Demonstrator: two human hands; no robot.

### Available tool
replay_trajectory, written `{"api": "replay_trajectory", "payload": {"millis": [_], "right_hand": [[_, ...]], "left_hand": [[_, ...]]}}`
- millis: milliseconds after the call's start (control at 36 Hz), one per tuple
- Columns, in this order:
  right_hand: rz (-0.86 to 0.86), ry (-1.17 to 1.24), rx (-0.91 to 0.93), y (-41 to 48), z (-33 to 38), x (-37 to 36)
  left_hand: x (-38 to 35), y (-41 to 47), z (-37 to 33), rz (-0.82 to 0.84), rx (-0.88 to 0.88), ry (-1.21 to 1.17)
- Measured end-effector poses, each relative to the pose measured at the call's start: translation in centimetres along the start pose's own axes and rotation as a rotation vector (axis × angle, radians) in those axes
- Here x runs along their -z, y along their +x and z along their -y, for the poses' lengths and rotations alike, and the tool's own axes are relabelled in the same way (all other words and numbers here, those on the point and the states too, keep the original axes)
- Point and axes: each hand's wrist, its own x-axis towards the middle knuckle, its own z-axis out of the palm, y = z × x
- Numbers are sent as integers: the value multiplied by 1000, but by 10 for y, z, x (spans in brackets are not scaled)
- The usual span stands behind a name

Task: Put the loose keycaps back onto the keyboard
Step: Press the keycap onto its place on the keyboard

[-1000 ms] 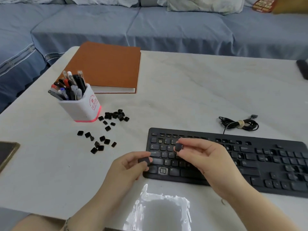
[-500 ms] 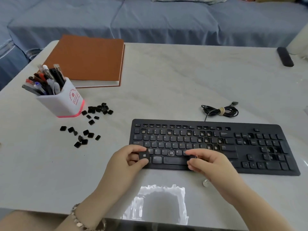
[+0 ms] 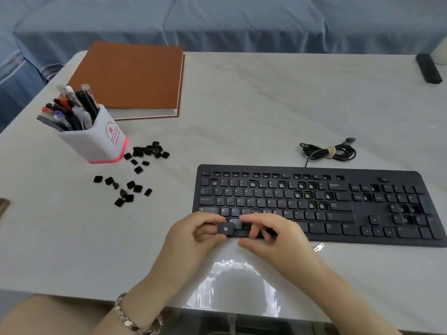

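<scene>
Table (image 3: 266, 105) with keyboard (image 3: 338, 213) at its near right. Many open sockets are seen in the upper rows and the number pad, so the task is judged far from done.

Both hands have been brought together at the left end of the bottom row. A second ago the right hand (image 3: 278, 240) was held raised over the middle rows with a keycap pinched. Half a second ago it had been lowered to the bottom row, and it is now curled down over that row. The left hand (image 3: 193, 238) has been moved in from the keyboard's near edge.

Loose keycaps (image 3: 147, 151) are left in two clusters beside the pen holder (image 3: 96, 141), well apart from the keyboard.

The Windows keycap (image 3: 225, 228), pinched by the left hand, is held legend-up just over the bottom row. Seating of this cap is judged to be the step in hand.

Hidden: the socket beneath the cap, covered by both hands. Whether the right hand holds a keycap cannot be told, since its fingertips are folded under.
</scene>
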Motion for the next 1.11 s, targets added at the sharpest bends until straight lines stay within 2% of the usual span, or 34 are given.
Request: {"api": "replay_trajectory", "payload": {"millis": [83, 333, 389, 472, 583, 722, 944, 1111], "right_hand": [[11, -57, 101, 0, 0, -4], [-86, -204, 232, -7, -22, 7], [-112, -259, 222, -9, -29, 14], [-154, -295, 183, -11, -35, 24], [-190, -309, 170, -6, -34, 21], [-146, -304, 210, 11, -25, -3], [-167, -333, 266, 32, -26, -37], [-176, -395, 284, 32, -25, -39]], "left_hand": [[-2, 0, 1, 38, -44, 42], [-22, 0, -3, 136, -143, 68], [-26, 1, 0, 81, -218, 166], [-25, 6, 6, -107, -342, 355], [-16, 12, 18, -225, -275, 417], [-5, 16, 37, -145, -98, 368], [-10, 12, 44, -164, -224, 491], [-13, 18, 51, -219, -222, 510]]}}
